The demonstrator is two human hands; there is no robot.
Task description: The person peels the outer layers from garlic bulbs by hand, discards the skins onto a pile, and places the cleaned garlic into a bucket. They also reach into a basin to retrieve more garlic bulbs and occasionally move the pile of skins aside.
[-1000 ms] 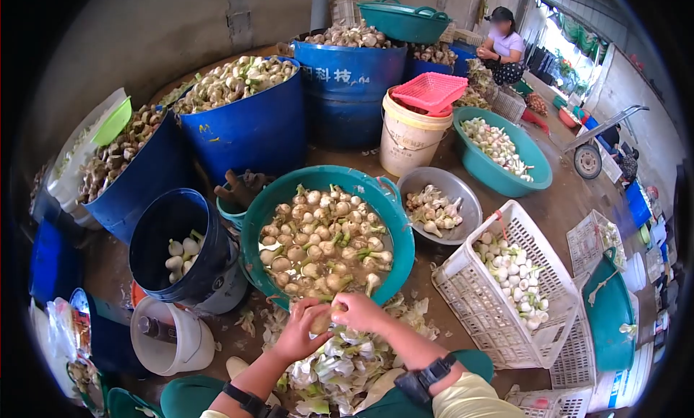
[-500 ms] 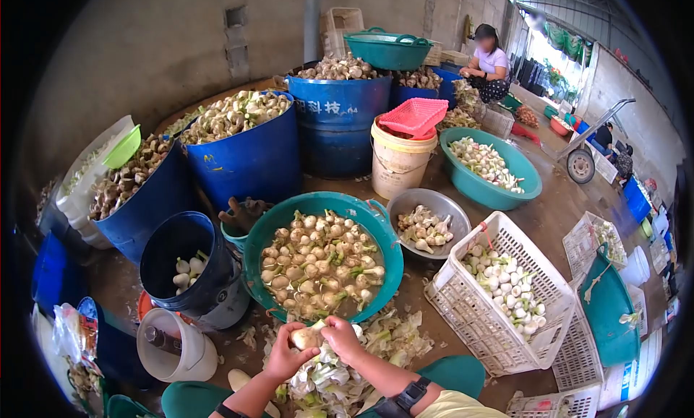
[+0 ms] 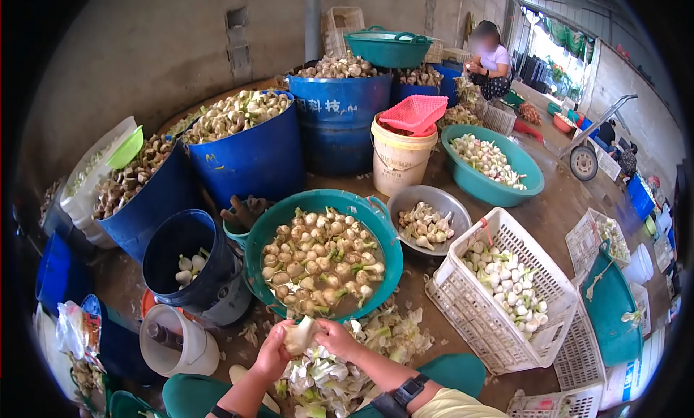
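Between my two hands is a garlic bulb (image 3: 300, 335), held just in front of the near rim of a green basin (image 3: 394, 263). My left hand (image 3: 273, 351) grips its left side. The fingers of my right hand (image 3: 338, 340) pinch it from the right. Whitish peeled skins (image 3: 325, 382) lie in a pile beneath my hands. Many bulbs (image 3: 318, 255) sit in murky water in the basin. To the right, cleaner white bulbs (image 3: 506, 288) fill part of a white plastic crate (image 3: 463, 324).
A metal bowl (image 3: 459, 219) of garlic stands right of the basin. Dark blue bucket (image 3: 173, 252) and white bucket (image 3: 199, 356) are at left. Blue barrels (image 3: 336, 122) of garlic stand behind. Another person (image 3: 491, 60) crouches at the back, near a green tub (image 3: 531, 183).
The bulb and my hands have shifted slightly left, and the bulb is now turned with its pale stem part upward. The camera view has moved slightly.
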